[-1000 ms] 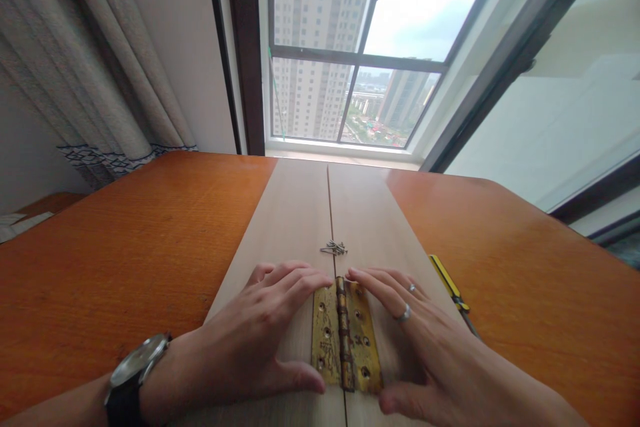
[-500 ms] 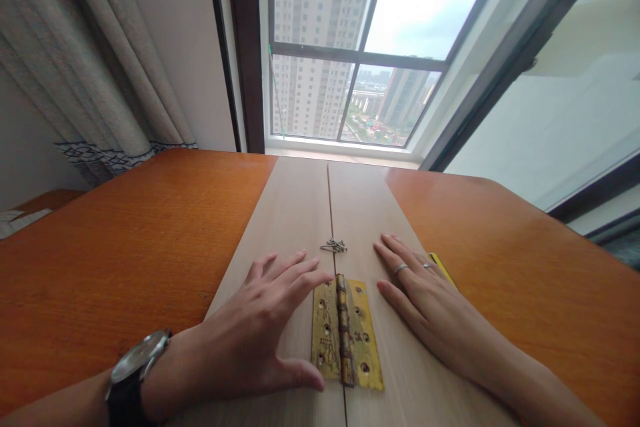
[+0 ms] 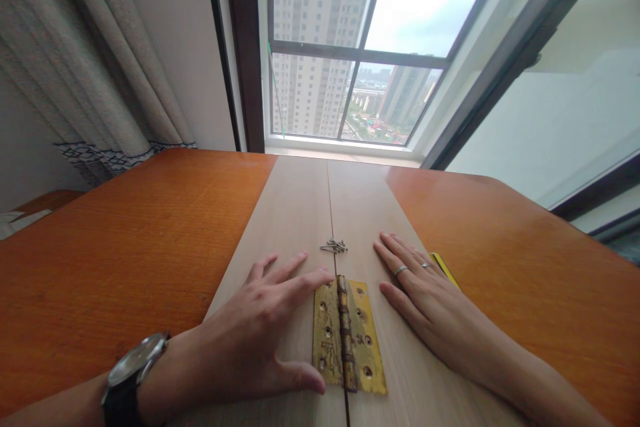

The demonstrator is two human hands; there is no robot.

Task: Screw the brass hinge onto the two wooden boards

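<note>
A brass hinge (image 3: pixel 347 337) with worn, scratched leaves and several screw holes lies open across the seam between two pale wood boards (image 3: pixel 300 227). My left hand (image 3: pixel 260 327) rests flat on the left board, with its fingers spread. Its index fingertip and thumb are at the hinge's left leaf. My right hand (image 3: pixel 420 293) lies flat on the right board, a little apart from the hinge. A small pile of screws (image 3: pixel 333 247) sits on the seam just beyond the hinge. A yellow-handled tool (image 3: pixel 444 267) lies past my right hand, mostly hidden.
The boards lie on an orange wooden table (image 3: pixel 125 260). A wristwatch (image 3: pixel 136 367) is on my left wrist. Beyond the table's far edge is a window (image 3: pixel 355 93) showing tower blocks, with a grey curtain (image 3: pixel 100 60) at the left.
My right hand has moved off the hinge's right leaf, out to the right and farther along the board. My left fingers have spread a little. The hinge and screws stay in place.
</note>
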